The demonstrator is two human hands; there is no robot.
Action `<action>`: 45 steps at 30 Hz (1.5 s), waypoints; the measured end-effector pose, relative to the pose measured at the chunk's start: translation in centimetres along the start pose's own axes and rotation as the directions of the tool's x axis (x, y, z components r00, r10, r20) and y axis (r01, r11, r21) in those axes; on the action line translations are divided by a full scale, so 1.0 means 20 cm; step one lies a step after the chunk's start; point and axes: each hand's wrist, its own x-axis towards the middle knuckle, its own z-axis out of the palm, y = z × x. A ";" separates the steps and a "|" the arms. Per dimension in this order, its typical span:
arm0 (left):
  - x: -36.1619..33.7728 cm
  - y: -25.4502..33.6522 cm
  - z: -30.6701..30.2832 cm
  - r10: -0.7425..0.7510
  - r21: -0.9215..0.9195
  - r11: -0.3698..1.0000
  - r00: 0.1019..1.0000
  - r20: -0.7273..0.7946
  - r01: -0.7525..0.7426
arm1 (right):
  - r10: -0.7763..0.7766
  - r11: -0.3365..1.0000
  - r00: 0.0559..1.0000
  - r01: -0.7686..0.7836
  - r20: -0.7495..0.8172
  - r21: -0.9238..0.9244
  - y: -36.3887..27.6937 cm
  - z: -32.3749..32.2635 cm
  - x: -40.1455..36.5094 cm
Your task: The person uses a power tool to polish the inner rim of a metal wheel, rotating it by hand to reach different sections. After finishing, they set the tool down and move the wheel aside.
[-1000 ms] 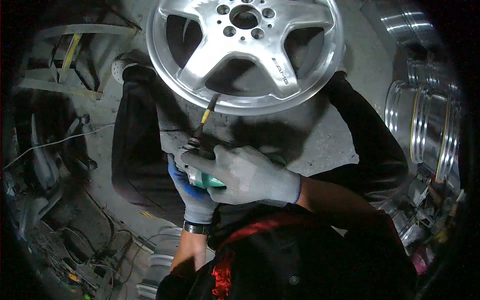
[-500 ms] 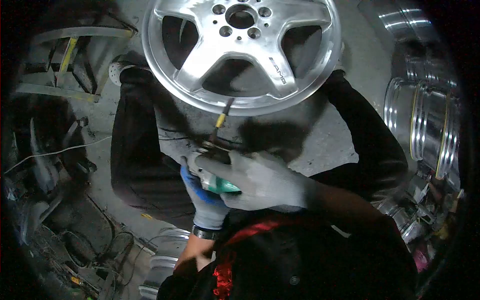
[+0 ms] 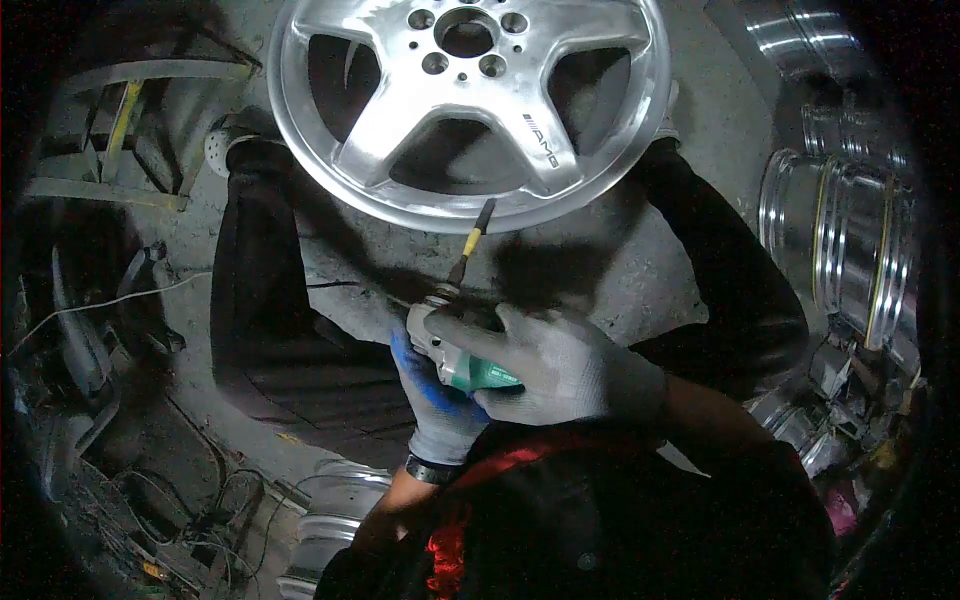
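Observation:
Both gloved hands are wrapped round a green-and-silver angle grinder (image 3: 474, 372), held low in front of my body. My left hand (image 3: 436, 415), in a grey glove with a blue palm, grips it from the left and below. From the right, my right hand (image 3: 575, 370) closes over its top and side. A dark rod with a yellow band (image 3: 473, 241) sticks forward from the grinder head. The rod's dark tip overlaps the lower lip of a shiny alloy wheel (image 3: 545, 168) marked AMG. The wheel faces up between my feet.
Other bare metal wheels (image 3: 840, 225) are stacked at the right. More rims (image 3: 335, 520) stand at the lower left beside my leg. A metal frame (image 3: 150, 190) lies at the upper left, with a thin cable (image 3: 130, 300) across the floor. Cables and scrap clutter the lower left.
My hands and the grinder have moved right, and the rod's tip has shifted right along the wheel's lower lip. The wheel and surroundings sit slightly further left in view. Both hands keep their hold.

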 end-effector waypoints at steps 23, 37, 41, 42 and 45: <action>-0.01 0.11 0.08 -0.087 -0.117 0.989 0.996 0.017 0.088 | 0.018 0.980 1.000 -0.015 -0.013 0.197 0.01 -0.01 0.05; 0.06 0.38 0.09 0.125 0.187 0.977 0.986 -0.110 -0.104 | -0.051 0.968 0.989 0.084 -0.139 0.237 0.00 0.15 0.32; 0.02 0.23 0.14 0.001 0.090 0.996 0.994 -0.113 0.009 | 0.053 0.953 0.999 -0.051 0.002 0.299 -0.01 0.02 0.16; 0.01 0.21 0.14 -0.014 0.095 0.995 0.995 -0.099 0.024 | 0.054 0.953 0.998 -0.054 0.008 0.298 -0.01 0.02 0.14; 0.02 0.22 0.10 -0.058 -0.052 0.997 0.998 -0.007 0.057 | 0.064 0.947 0.997 -0.047 -0.045 0.317 -0.01 0.01 0.14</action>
